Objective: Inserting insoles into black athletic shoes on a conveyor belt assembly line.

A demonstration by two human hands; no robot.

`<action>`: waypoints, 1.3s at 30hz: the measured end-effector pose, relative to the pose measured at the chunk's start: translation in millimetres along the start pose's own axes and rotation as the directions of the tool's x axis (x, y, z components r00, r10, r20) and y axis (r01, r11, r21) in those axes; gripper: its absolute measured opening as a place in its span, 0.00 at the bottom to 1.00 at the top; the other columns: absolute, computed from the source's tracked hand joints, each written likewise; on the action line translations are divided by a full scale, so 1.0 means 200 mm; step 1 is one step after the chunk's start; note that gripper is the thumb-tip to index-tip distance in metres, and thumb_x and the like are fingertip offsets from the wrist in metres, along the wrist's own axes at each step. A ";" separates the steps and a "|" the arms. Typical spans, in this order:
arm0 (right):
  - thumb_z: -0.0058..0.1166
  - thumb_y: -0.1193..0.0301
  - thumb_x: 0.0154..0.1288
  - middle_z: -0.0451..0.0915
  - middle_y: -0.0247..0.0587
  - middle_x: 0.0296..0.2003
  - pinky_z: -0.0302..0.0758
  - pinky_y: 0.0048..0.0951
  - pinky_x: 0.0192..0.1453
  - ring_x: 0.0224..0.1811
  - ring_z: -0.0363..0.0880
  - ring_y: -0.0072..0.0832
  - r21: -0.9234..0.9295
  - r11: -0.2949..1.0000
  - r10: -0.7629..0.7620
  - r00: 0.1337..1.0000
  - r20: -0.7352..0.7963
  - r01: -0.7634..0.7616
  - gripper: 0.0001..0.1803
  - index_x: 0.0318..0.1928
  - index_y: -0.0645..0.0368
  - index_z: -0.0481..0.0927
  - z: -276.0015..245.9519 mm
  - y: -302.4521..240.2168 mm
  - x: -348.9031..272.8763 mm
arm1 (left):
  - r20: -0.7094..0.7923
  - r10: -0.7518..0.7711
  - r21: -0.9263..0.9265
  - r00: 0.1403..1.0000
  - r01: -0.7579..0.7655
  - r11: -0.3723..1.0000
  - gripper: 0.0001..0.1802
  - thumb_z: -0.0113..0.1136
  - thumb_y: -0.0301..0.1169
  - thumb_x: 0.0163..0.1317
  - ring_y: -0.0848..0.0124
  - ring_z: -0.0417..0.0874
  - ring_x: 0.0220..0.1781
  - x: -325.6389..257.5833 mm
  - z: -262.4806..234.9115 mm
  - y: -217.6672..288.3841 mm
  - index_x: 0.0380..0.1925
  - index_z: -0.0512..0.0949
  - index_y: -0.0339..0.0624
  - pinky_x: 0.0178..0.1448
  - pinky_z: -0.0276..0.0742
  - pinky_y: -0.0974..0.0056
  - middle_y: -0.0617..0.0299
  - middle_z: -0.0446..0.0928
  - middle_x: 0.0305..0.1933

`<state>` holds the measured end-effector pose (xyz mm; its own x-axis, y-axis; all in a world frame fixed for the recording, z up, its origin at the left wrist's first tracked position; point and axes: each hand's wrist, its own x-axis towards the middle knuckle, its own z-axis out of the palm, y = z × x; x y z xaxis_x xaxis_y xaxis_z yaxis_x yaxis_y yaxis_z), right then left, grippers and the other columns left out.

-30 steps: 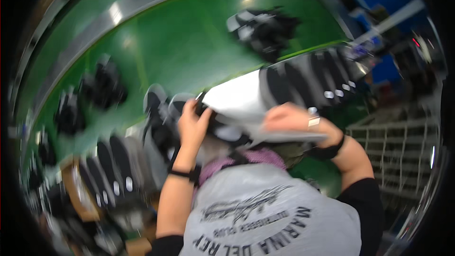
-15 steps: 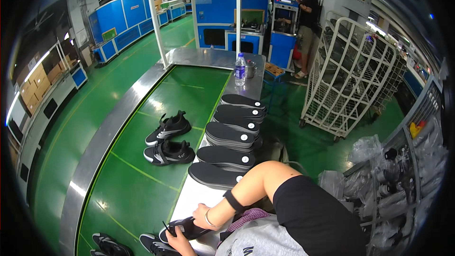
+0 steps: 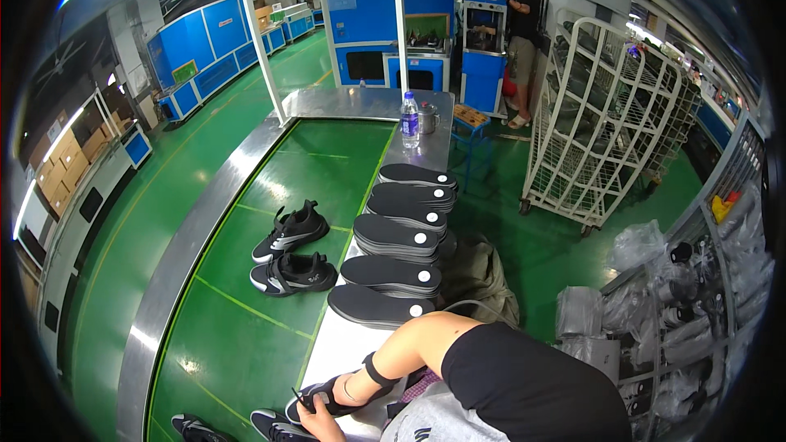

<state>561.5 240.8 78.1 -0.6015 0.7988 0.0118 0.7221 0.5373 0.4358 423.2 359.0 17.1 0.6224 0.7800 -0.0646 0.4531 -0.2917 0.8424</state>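
Note:
At the near edge of the white work surface, my left hand (image 3: 321,424) grips a black sneaker (image 3: 303,403) by its front part, thumb on top. My right hand (image 3: 350,390) reaches into the opening of this sneaker; its fingers are hidden inside. Another black sneaker (image 3: 274,426) lies just left of the held one. Beyond my right forearm, stacks of black insoles (image 3: 381,304) with white round stickers run away in a row along the work surface. A pair of black and grey sneakers (image 3: 291,272) stands on the green belt to their left.
The green conveyor belt (image 3: 221,336) has a metal rim (image 3: 151,336). A water bottle (image 3: 409,121) and a metal mug (image 3: 428,119) stand at the far end. To the right are a wire cage trolley (image 3: 602,131) and a rack with plastic-wrapped items (image 3: 679,344). A person (image 3: 524,41) stands behind.
My right hand has gone from the sneaker's opening deeper into it, and my right forearm is lower. My left hand keeps its grip. The whole view has shifted slightly.

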 end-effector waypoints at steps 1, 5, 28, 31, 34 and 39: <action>0.40 0.60 0.47 0.67 0.45 0.26 0.67 0.30 0.32 0.27 0.69 0.33 0.022 1.000 0.020 1.000 0.004 -0.020 0.19 0.31 0.65 0.69 0.02 -0.01 -0.01 | 0.012 -0.011 0.005 1.000 0.011 1.000 0.24 0.57 0.37 0.54 0.60 0.75 0.41 0.01 0.01 -0.01 0.45 0.69 0.28 0.45 0.71 0.63 0.45 0.74 0.41; 0.42 0.61 0.46 0.68 0.45 0.25 0.68 0.32 0.32 0.27 0.70 0.33 0.105 0.992 0.069 0.997 0.035 -0.073 0.18 0.30 0.64 0.70 0.09 0.00 0.03 | -0.015 0.008 0.006 1.000 -0.008 1.000 0.22 0.56 0.36 0.54 0.60 0.76 0.39 0.01 0.03 -0.04 0.44 0.70 0.28 0.44 0.71 0.63 0.46 0.75 0.39; 0.49 0.67 0.41 0.75 0.45 0.24 0.72 0.38 0.27 0.28 0.75 0.37 0.425 0.724 0.392 0.831 0.394 -0.543 0.10 0.25 0.59 0.76 0.49 -0.13 0.03 | -0.086 0.122 0.038 0.989 -0.119 0.992 0.20 0.57 0.37 0.53 0.56 0.75 0.37 0.03 0.10 -0.03 0.39 0.72 0.29 0.44 0.69 0.60 0.45 0.75 0.36; 0.50 0.67 0.41 0.76 0.45 0.23 0.72 0.39 0.27 0.28 0.76 0.38 0.476 0.669 0.383 0.814 0.437 -0.571 0.09 0.24 0.58 0.77 0.55 -0.14 0.10 | -0.121 0.165 0.118 0.979 -0.151 0.981 0.21 0.57 0.37 0.53 0.56 0.75 0.36 0.02 0.08 -0.11 0.39 0.71 0.29 0.43 0.70 0.60 0.46 0.75 0.35; 0.51 0.68 0.40 0.77 0.45 0.23 0.73 0.40 0.26 0.28 0.77 0.38 0.614 0.617 0.248 0.862 0.441 -0.492 0.08 0.23 0.57 0.77 0.53 -0.17 0.12 | -0.151 0.049 -0.024 0.987 -0.054 0.998 0.17 0.54 0.29 0.53 0.63 0.76 0.38 -0.03 0.05 -0.22 0.40 0.71 0.28 0.45 0.70 0.64 0.48 0.75 0.37; 0.49 0.73 0.36 0.77 0.55 0.26 0.73 0.44 0.29 0.28 0.77 0.41 0.583 0.636 0.150 0.823 0.549 -0.505 0.12 0.27 0.59 0.78 0.65 -0.34 0.17 | 0.019 0.004 -0.102 1.000 -0.002 0.995 0.17 0.56 0.35 0.52 0.69 0.76 0.30 0.04 0.07 -0.13 0.36 0.72 0.30 0.36 0.71 0.65 0.52 0.76 0.29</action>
<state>536.4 266.0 -68.1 -0.1990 0.8861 -0.4187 0.9625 0.0962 -0.2538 424.8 365.6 -12.7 0.6361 0.7683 -0.0718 0.3843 -0.2347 0.8928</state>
